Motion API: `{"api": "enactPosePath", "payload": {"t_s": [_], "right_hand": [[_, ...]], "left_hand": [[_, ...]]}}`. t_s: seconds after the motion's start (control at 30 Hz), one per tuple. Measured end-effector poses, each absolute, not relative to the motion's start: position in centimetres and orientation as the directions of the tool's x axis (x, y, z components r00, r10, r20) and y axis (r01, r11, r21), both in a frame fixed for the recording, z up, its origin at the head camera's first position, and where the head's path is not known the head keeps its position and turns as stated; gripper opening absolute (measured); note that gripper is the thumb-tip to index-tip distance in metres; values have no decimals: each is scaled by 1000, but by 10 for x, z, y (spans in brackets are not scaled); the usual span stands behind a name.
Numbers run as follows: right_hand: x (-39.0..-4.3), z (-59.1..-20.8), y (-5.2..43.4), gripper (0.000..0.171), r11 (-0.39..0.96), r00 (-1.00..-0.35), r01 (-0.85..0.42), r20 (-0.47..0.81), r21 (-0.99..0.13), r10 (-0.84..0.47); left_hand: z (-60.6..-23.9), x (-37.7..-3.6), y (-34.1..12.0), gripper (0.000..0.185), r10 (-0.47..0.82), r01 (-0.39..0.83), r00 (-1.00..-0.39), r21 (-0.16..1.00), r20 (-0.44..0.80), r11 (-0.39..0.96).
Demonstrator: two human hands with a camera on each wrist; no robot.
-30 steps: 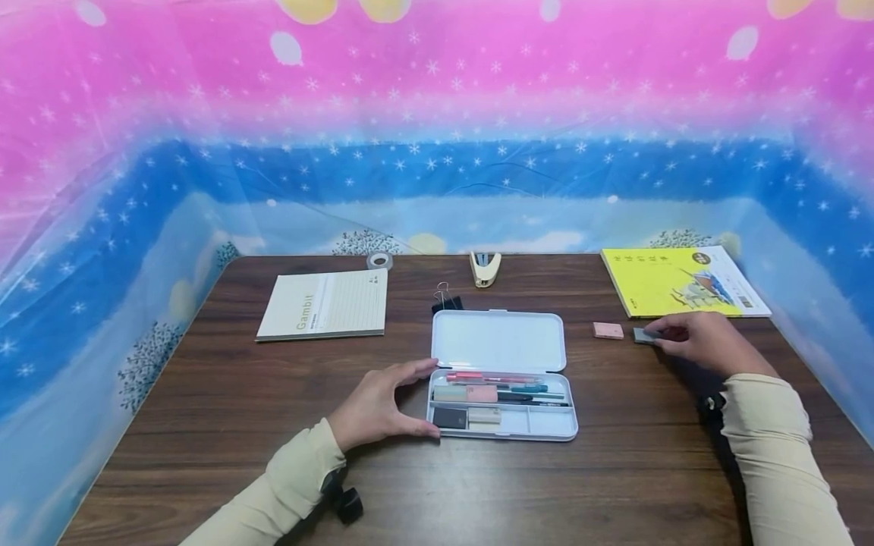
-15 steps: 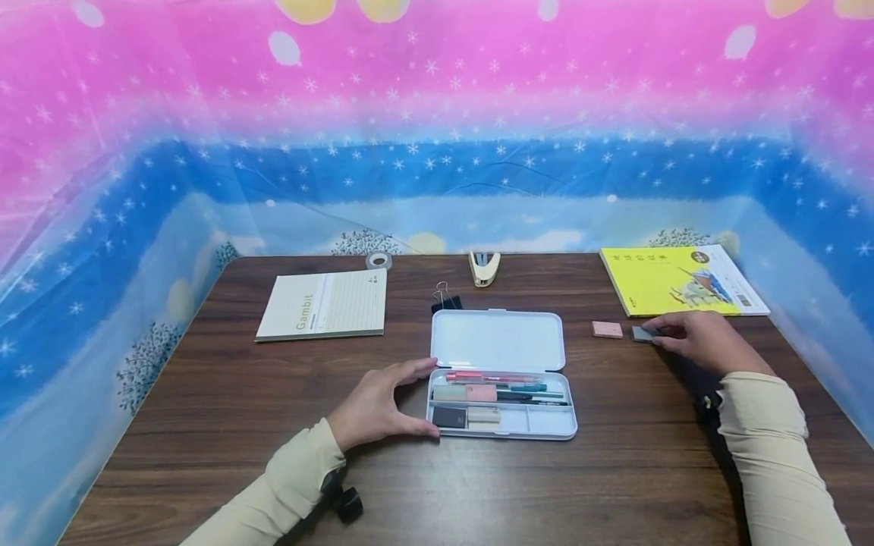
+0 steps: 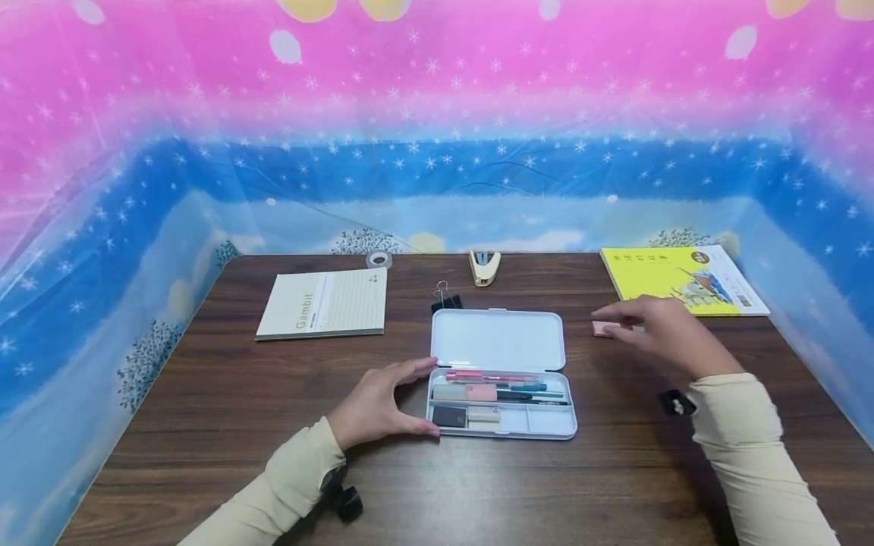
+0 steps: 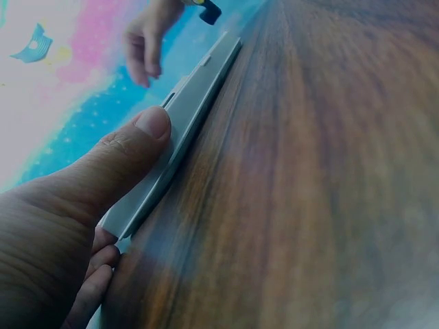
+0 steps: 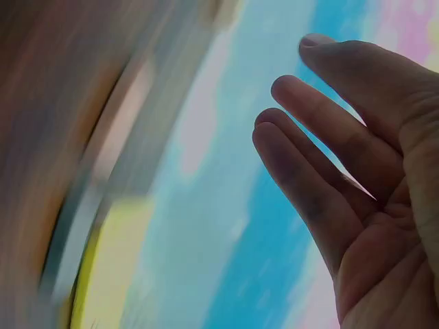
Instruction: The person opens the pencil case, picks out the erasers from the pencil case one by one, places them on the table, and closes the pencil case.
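Observation:
A white pencil case (image 3: 570, 436) lies with its lid up in the middle of the table. My left hand (image 3: 382, 402) grips its left end, thumb along the front side and fingers toward the back. Pens, a pink-and-pale eraser (image 3: 481, 393), a dark block (image 3: 449, 418) and a pale block (image 3: 484, 415) lie inside. My right hand (image 3: 672, 334) hovers over a pink eraser (image 3: 602, 328), fingers spread and holding nothing. Beside that, the grey eraser (image 5: 68, 240) is mostly hidden by this hand in the head view.
A notebook (image 3: 328, 303) lies at the left, with a tape roll (image 3: 379, 260) behind it. A binder clip (image 3: 447, 303) and a cream stapler (image 3: 485, 268) sit behind the case. At the back right lies a yellow book (image 3: 649, 277).
My right hand has let go of the grey eraser, lifted and moved left over the pink one. The left hand and the case have stayed in place.

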State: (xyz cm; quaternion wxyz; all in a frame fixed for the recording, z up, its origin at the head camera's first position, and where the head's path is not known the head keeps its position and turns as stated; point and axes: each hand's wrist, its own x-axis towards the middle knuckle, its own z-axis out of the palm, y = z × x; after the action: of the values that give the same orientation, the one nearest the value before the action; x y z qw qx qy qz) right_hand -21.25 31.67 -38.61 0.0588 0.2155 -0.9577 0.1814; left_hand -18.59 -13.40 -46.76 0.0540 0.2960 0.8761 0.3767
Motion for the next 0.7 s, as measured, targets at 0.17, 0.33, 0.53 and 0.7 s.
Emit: {"api": "enactPosePath", "payload": {"t_s": [0.17,0.33,0.53,0.7], "right_hand": [[-194,-387,251,27,705,-785,-620,268,-344,-559],[-179,-399,202,26,634,-719,-690,228,-349,-657],[-174,-416,177,21,620,-704,-704,222,-346,-675],[-175,-422,172,20,617,-702,-704,216,-351,-678]], "left_hand": [[-466,-185,-134,99,560,475,-819,694,124,541],[-465,-185,-133,99,561,474,-818,697,124,537],[-465,-185,-133,98,562,466,-818,708,118,531],[-465,-185,-134,99,560,463,-821,705,112,538]]}}
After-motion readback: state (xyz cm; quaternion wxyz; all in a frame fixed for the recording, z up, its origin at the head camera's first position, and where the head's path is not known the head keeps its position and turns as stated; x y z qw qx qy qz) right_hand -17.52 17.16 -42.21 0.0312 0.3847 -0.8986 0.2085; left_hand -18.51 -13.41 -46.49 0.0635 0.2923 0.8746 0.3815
